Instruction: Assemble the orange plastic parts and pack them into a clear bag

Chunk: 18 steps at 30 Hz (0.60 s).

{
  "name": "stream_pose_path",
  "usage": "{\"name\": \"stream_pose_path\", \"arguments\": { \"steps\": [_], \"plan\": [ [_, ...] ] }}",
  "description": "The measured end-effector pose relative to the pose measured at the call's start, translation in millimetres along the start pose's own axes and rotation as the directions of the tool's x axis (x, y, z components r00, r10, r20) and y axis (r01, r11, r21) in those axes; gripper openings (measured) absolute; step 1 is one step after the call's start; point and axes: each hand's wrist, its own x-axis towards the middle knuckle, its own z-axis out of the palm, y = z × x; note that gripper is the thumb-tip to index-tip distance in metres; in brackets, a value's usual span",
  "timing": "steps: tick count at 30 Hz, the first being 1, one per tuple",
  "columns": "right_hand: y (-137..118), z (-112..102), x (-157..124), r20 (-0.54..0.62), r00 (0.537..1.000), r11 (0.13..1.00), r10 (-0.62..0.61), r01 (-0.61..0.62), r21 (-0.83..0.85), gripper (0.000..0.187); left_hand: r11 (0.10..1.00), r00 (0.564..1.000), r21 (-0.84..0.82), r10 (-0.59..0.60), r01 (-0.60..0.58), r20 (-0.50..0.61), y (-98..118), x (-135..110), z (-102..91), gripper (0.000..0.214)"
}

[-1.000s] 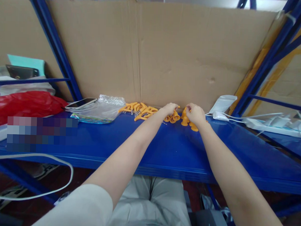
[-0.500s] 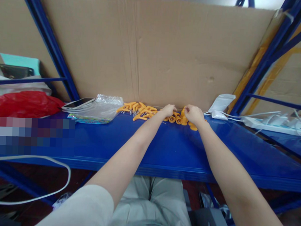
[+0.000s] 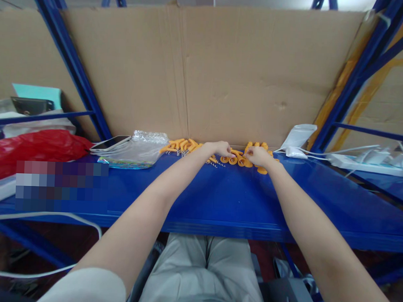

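Observation:
Many small orange plastic pieces lie along the back of the blue shelf (image 3: 200,199). Those on the left are a heap of branched orange pieces (image 3: 180,146) with short metal chains (image 3: 217,163). Toward the right, orange pieces with round, flared ends (image 3: 233,161) face me in a row. My left hand (image 3: 218,149) is bent over the middle of the row, fingers closed around the stem of one orange piece. Close to its right, my right hand (image 3: 259,156) is curled with its fingertips on another round-ended orange piece. Several orange stems (image 3: 257,145) stand up behind it.
A tall cardboard sheet (image 3: 230,72) closes off the back. Left of the heap are a clear plastic bag (image 3: 142,149), a phone (image 3: 112,142) and a red bag (image 3: 39,149). A white packet (image 3: 299,139), cables and a power strip (image 3: 363,163) are on the right.
My left hand has moved slightly left and its wrist is bent more. My right hand has lowered beside the standing pieces, and more upright stems show behind it. The view has shifted slightly.

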Motion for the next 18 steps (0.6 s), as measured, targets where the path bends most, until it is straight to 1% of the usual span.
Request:
{"name": "stream_pose_path", "arguments": {
  "steps": [2, 5, 10, 14, 18],
  "plan": [
    [-1, 0, 0, 0.015, 1.0, 0.999, -0.017, 0.016, 0.028, 0.02, 0.999, 1.0, 0.033, 0.024, -0.024, -0.003, 1, -3, 2.6, 0.034],
    [-1, 0, 0, 0.014, 0.999, 0.998, -0.038, 0.038, 0.052, 0.02, 0.994, 0.998, 0.097, 0.049, -0.043, -0.051, 2, -4, 9.1, 0.034],
    [1, 2, 2, 0.002, 0.997, 0.994, -0.081, 0.081, 0.077, 0.016, 0.996, 0.991, 0.083, 0.05, -0.04, -0.122, -1, -1, 20.4, 0.023],
    [0, 3, 2, 0.017, 0.998, 0.996, -0.064, 0.063, 0.063, 0.014, 0.995, 0.981, 0.081, 0.072, -0.058, -0.178, -2, -3, 26.6, 0.017],
    [-3, -1, -2, 0.055, 0.998, 0.996, -0.02, 0.015, 0.091, 0.017, 0.992, 0.976, 0.109, 0.083, -0.062, -0.199, -2, -9, 29.8, 0.018]
  ]
}}
